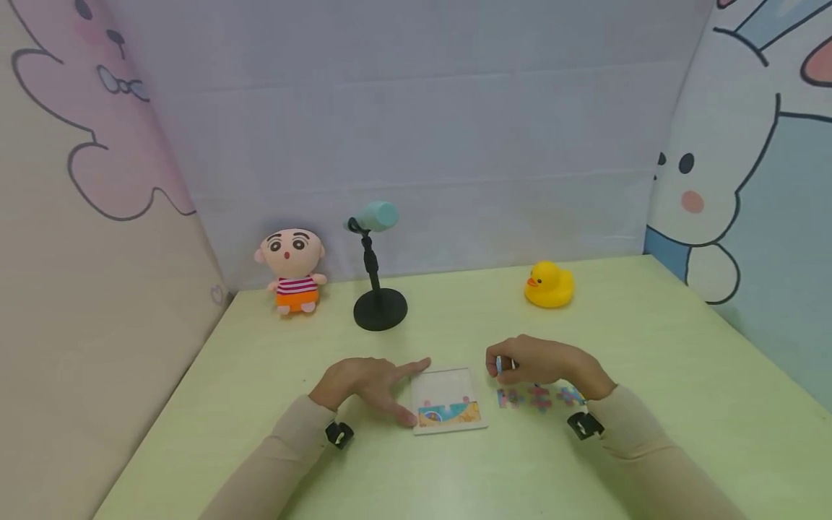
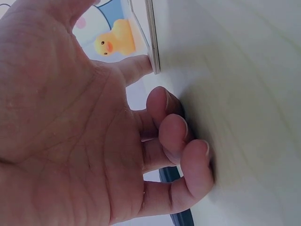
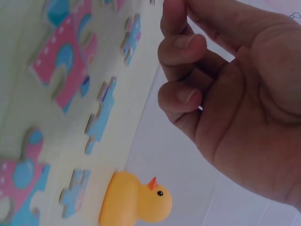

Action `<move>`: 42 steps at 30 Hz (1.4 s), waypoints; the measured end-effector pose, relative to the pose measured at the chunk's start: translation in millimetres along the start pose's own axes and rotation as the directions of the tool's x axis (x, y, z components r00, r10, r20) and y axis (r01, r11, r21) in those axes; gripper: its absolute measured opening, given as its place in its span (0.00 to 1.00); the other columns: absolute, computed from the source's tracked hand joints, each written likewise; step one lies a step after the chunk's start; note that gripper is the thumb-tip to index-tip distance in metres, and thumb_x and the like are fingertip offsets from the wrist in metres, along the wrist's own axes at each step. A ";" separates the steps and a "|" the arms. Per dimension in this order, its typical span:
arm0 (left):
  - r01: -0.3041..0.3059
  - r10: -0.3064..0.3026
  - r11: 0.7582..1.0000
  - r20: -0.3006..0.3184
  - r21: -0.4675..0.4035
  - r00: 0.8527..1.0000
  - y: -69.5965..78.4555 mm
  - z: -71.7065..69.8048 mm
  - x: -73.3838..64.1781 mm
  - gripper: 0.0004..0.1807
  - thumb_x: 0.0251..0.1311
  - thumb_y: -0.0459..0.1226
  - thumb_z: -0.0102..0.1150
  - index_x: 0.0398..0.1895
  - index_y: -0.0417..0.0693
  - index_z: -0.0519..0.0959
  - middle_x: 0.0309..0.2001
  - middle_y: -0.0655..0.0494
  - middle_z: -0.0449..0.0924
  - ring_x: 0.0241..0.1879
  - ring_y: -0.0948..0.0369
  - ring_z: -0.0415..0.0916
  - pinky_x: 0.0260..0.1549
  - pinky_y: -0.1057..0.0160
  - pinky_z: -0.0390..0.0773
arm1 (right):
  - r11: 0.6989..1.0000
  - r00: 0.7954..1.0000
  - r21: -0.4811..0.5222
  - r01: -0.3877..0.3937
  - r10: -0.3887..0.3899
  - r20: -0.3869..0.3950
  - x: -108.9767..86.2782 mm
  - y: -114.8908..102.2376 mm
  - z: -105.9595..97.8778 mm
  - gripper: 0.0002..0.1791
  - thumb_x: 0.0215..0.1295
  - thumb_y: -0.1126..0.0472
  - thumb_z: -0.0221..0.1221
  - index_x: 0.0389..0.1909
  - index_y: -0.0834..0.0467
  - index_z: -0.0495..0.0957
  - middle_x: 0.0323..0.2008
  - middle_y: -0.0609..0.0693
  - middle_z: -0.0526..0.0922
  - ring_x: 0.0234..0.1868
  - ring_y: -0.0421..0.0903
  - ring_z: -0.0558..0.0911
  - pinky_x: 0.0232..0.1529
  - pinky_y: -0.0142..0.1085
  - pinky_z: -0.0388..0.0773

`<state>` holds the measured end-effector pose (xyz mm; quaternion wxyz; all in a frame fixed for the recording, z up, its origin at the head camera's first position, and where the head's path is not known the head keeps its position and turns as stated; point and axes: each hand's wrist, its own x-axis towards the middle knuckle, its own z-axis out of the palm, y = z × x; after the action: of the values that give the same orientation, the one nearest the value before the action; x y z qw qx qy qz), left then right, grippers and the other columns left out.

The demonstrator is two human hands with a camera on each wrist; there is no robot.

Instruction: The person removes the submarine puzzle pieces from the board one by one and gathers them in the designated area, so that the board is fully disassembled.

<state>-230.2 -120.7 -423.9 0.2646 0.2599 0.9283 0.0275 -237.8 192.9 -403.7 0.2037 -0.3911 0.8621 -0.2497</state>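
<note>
Left hand [image 1: 372, 383], thumb and forefinger spread apart, steadies the part-filled jigsaw tray [image 1: 444, 385] on the bench [image 1: 448, 477]; right hand [image 1: 531, 360], just beyond its right edge, pinches a mostly hidden jigsaw piece [image 1: 499, 365]; best to match tabs with the laid row [image 1: 450, 414] before pressing
</note>
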 end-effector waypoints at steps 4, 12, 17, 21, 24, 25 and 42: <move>0.003 -0.003 1.000 0.006 -0.007 1.000 1.2 -0.9 1.4 0.56 0.51 0.65 0.67 0.80 0.69 0.48 0.46 0.53 0.80 0.42 0.62 0.74 0.46 0.57 0.73 | 1.000 1.000 -0.009 0.021 -0.021 0.006 11.5 -5.2 5.4 0.04 0.70 0.68 0.57 0.39 0.55 0.76 0.28 0.46 0.78 0.23 0.38 0.72 0.31 0.32 0.71; 0.038 -0.038 0.999 0.004 -0.009 0.999 1.8 -1.2 3.4 0.56 0.50 0.66 0.67 0.79 0.73 0.47 0.45 0.55 0.79 0.41 0.62 0.74 0.45 0.55 0.74 | 1.000 0.999 -0.007 0.006 -0.005 0.052 38.9 -19.2 17.8 0.05 0.70 0.66 0.59 0.41 0.53 0.76 0.28 0.45 0.78 0.23 0.39 0.73 0.32 0.33 0.72; 0.020 -0.020 1.000 -0.010 -0.019 1.000 1.2 -1.6 3.1 0.53 0.50 0.66 0.68 0.77 0.74 0.50 0.36 0.58 0.76 0.35 0.62 0.74 0.39 0.57 0.73 | 0.999 0.998 -0.031 0.009 -0.007 0.068 53.0 -29.6 28.3 0.07 0.69 0.65 0.61 0.44 0.52 0.77 0.29 0.43 0.78 0.27 0.37 0.74 0.34 0.32 0.72; 0.011 -0.011 1.000 -0.014 -0.025 1.000 1.3 -1.9 2.5 0.50 0.50 0.65 0.68 0.74 0.76 0.53 0.34 0.59 0.75 0.33 0.63 0.74 0.36 0.59 0.72 | 0.999 0.996 -0.032 0.009 -0.007 0.091 60.2 -39.0 37.4 0.08 0.69 0.63 0.63 0.45 0.52 0.76 0.29 0.42 0.78 0.28 0.37 0.75 0.35 0.32 0.73; 0.007 -0.007 1.000 -0.008 -0.026 1.000 2.2 -2.3 2.0 0.49 0.50 0.65 0.68 0.73 0.76 0.53 0.33 0.59 0.75 0.33 0.63 0.74 0.36 0.59 0.72 | 1.000 0.994 -0.018 -0.004 0.006 0.106 63.9 -45.3 44.5 0.10 0.67 0.62 0.65 0.46 0.52 0.76 0.26 0.42 0.78 0.25 0.38 0.75 0.34 0.32 0.73; 0.006 -0.006 1.000 -0.006 -0.026 1.000 2.4 -2.3 2.1 0.49 0.50 0.65 0.68 0.73 0.76 0.52 0.33 0.59 0.75 0.33 0.63 0.74 0.36 0.59 0.72 | 1.000 0.994 -0.013 -0.010 0.012 0.108 64.9 -46.7 47.0 0.10 0.67 0.62 0.65 0.45 0.52 0.76 0.25 0.42 0.78 0.24 0.38 0.74 0.32 0.31 0.73; 0.034 -0.034 0.999 0.008 -0.036 0.999 1.6 0.4 1.7 0.50 0.50 0.65 0.68 0.75 0.76 0.52 0.31 0.58 0.75 0.32 0.62 0.73 0.36 0.59 0.72 | 0.999 0.996 -0.034 -0.028 0.031 0.089 71.5 -54.1 58.2 0.13 0.63 0.64 0.67 0.42 0.53 0.73 0.19 0.43 0.71 0.20 0.38 0.69 0.29 0.30 0.66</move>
<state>-230.4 -118.5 -424.7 0.2733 0.2391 0.9309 0.0389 -218.7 90.7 -429.1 0.2393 -0.3925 0.8617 -0.2149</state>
